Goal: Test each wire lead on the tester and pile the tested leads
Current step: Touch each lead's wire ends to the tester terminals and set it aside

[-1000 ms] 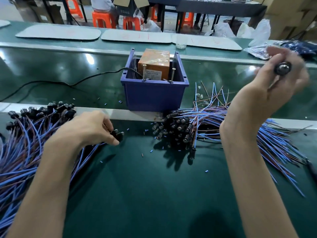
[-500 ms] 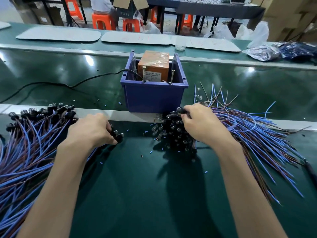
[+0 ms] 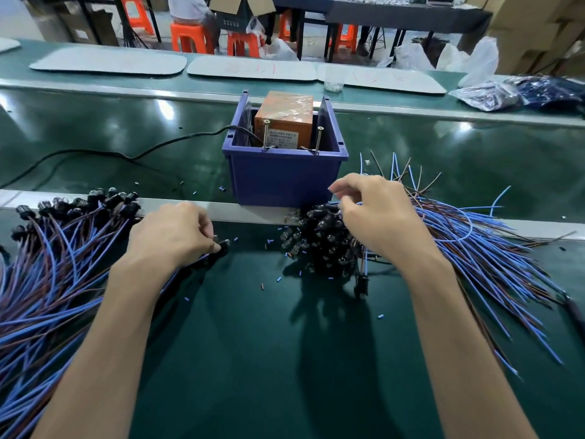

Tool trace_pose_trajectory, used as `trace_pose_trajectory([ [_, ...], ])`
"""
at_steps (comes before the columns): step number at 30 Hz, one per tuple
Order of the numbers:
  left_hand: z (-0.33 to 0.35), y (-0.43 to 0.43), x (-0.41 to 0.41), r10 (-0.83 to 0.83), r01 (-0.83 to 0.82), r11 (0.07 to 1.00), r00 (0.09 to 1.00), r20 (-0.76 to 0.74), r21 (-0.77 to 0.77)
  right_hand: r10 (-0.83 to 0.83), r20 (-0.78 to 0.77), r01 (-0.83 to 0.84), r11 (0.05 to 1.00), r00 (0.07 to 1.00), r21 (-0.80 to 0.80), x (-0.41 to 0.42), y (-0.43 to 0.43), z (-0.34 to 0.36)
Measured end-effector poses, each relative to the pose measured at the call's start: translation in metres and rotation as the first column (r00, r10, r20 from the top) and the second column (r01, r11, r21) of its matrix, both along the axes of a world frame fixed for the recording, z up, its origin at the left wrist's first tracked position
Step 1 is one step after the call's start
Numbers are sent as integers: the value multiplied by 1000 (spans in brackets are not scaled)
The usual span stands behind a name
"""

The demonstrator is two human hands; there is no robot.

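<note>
The tester, an orange box point(image 3: 286, 120) with two upright metal pins point(image 3: 265, 134), sits inside a blue bin point(image 3: 285, 182) at the centre. A pile of blue and brown wire leads point(image 3: 47, 280) with black lamp heads fans out on the left. My left hand point(image 3: 171, 236) grips a small bundle of leads point(image 3: 218, 248) at that pile's right edge. A second pile of leads point(image 3: 474, 255) lies on the right, its dark lamp heads point(image 3: 319, 245) bunched below the bin. My right hand point(image 3: 376, 213) hovers over those heads with curled fingers; I cannot see whether it holds one.
A black cable point(image 3: 95, 153) runs from the bin to the left across the green belt point(image 3: 316, 359). Small bits of stripped insulation point(image 3: 278, 279) dot the surface. White mats point(image 3: 253, 71) and plastic bags point(image 3: 519, 93) lie on the far side.
My right hand came down from high on the right, where it held a lamp head, to the lamp heads below the bin. My left hand stayed in place on its bundle.
</note>
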State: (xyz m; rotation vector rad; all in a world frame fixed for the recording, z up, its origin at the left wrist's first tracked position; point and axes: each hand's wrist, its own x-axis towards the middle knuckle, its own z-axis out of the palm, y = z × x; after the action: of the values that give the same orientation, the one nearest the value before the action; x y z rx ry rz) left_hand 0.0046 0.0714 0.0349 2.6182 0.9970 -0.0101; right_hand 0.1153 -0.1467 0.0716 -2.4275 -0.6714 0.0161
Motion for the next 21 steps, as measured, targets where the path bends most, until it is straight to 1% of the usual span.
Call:
trace_pose_trajectory([
  [7, -4, -3, 1, -41, 40, 999, 997, -60, -24, 90, -52, -88, 995, 995, 37, -6, 6, -1],
  [14, -5, -5, 2, -23, 23, 1000, 997, -69, -8, 98, -71, -94, 994, 993, 60, -7, 5, 1],
  [21, 0, -8, 1, -40, 42, 999, 997, -58, 31, 114, -86, -108, 992, 990, 71, -9, 7, 0],
])
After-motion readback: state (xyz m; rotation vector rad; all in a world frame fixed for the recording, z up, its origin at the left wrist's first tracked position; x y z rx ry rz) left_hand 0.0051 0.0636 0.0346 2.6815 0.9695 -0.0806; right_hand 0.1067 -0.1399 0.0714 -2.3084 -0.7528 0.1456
